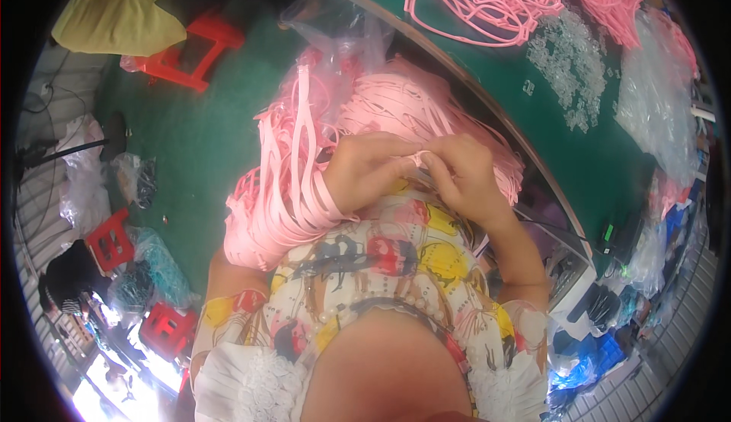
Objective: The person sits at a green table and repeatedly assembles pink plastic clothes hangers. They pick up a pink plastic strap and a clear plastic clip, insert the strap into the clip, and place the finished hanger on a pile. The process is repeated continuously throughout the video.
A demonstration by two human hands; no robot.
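My left hand [365, 169] and my right hand [466, 175] meet in front of my chest. Both are closed in a pinch on a narrow pink strap [416, 158], which shows only as a small bit between the fingertips. Whether a smaller part sits in the pinch is hidden. Many pink strap loops [280, 213] hang around my left forearm, from the wrist toward the elbow. Just beyond my hands, a thick bundle of flat pink straps [403, 102] lies in front of the table edge.
On the green table [552, 129] at the right lie pink strap coils [487, 3], a heap of small clear plastic pieces [571, 68] and a clear bag [659, 91]. Red stools [202, 53] stand on the green floor at left. Bagged goods [164, 266] sit lower left.
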